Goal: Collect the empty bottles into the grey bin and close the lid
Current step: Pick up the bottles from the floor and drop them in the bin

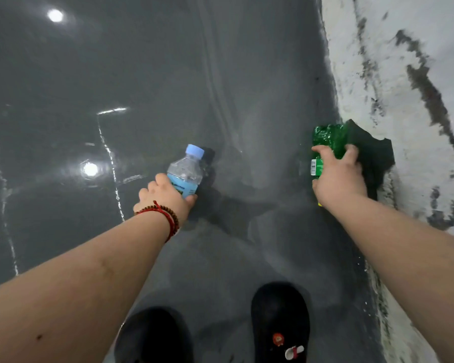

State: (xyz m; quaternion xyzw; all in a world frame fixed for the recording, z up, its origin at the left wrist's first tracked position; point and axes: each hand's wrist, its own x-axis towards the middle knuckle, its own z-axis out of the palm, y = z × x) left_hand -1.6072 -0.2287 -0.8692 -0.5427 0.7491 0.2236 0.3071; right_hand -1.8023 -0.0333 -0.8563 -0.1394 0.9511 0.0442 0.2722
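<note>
Seen from the head camera, a person stands on a glossy grey floor [116, 74] beside a stained white wall [404, 61], the left hand [165, 197] wrapped shut around the labelled lower half of a clear bottle [185, 170] with a blue cap, the right hand [338, 176] clamped over the middle of a crumpled green bottle [326, 138]. Both bottles sit inside the curled fingers, their far ends jutting clear, apparently lifted off the floor. The bin is out of view, so firm holds look best for carrying both over.
</note>
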